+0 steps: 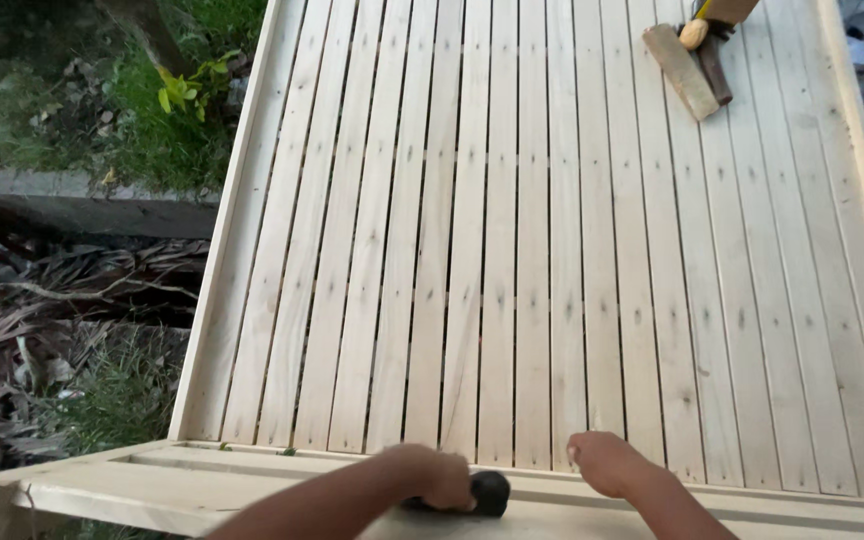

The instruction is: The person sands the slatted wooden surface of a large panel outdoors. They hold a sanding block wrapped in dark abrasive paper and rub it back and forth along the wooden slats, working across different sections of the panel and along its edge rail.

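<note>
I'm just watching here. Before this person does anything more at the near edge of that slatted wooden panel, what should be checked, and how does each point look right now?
1. Left hand has a firm hold on the dark tool: ok, it is closed around it.
2. Right hand is apart from the tool: ok, it rests as a fist on the near rail.
3. What kind of tool it is: cannot tell, mostly hidden.
4. Slats lie flat and evenly spaced: ok.
5. Loose wood block and hammer handle are away from the hands: ok, at the far corner.
</note>
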Tool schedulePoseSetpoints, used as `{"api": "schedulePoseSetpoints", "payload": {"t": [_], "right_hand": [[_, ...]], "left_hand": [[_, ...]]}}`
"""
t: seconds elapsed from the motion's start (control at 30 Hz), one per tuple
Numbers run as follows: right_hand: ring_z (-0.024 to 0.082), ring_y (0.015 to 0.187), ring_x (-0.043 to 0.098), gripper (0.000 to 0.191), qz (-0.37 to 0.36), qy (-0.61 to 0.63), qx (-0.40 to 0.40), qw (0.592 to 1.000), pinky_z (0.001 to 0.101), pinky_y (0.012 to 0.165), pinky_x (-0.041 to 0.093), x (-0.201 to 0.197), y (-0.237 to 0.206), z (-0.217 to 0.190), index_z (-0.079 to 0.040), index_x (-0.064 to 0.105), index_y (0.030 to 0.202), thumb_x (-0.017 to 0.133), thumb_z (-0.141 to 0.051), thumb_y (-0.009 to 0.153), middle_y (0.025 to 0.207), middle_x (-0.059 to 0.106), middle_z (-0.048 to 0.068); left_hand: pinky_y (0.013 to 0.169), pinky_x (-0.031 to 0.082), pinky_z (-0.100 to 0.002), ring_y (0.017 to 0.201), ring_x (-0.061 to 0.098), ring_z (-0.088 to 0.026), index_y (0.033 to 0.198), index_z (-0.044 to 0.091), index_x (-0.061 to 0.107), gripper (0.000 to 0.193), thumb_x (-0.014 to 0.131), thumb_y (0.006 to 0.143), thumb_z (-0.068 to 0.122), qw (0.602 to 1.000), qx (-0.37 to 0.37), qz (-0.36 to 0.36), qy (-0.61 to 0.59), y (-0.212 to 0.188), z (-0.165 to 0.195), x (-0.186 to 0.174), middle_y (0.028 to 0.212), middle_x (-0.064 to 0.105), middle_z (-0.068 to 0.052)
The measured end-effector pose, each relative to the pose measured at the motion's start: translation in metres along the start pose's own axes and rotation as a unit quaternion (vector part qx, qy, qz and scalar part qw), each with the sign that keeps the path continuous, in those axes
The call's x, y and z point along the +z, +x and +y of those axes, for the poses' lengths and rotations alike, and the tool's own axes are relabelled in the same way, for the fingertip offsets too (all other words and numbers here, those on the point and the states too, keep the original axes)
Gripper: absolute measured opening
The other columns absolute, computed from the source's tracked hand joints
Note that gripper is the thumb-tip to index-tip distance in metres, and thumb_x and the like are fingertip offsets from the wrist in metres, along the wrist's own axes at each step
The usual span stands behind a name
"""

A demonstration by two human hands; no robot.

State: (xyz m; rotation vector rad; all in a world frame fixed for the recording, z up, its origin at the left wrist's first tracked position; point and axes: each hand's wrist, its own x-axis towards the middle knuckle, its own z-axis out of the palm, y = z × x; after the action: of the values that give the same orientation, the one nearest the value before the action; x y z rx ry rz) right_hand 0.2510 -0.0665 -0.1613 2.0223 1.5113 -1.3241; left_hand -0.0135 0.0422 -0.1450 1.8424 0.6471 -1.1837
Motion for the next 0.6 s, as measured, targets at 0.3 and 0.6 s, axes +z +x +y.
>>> {"api": "schedulePoseSetpoints", "payload": {"t": [0.3,0.6], "right_hand": [[0.036,0.103,0.067,0.027,0.052,-0.125,-0.166,0.977,0.0466,0.09,0.053,-0.005,0.005,0.009,-0.012,0.068,0.104,0.054,-0.025,0.086,0.104,0.072,0.014],[0.035,0.109,0.066,0.037,0.0,-0.04,-0.018,0.999,0.0483,0.098,0.051,-0.014,-0.004,-0.005,-0.011,0.069,0.106,0.04,-0.034,0.104,0.111,0.073,0.015]], "left_hand": [[0.087,0.056,-0.05,0.099,0.073,-0.039,0.116,-0.003,0.071,0.056,0.061,0.091,0.045,0.997,0.061,-0.002,-0.054,-0.001,0.004,0.007,0.115,0.074,-0.025],[0.09,0.054,-0.048,0.101,0.073,-0.037,0.121,0.0,0.069,0.053,0.063,0.091,0.043,0.996,0.027,0.04,-0.071,-0.005,0.05,-0.003,0.118,0.073,-0.02]]}}
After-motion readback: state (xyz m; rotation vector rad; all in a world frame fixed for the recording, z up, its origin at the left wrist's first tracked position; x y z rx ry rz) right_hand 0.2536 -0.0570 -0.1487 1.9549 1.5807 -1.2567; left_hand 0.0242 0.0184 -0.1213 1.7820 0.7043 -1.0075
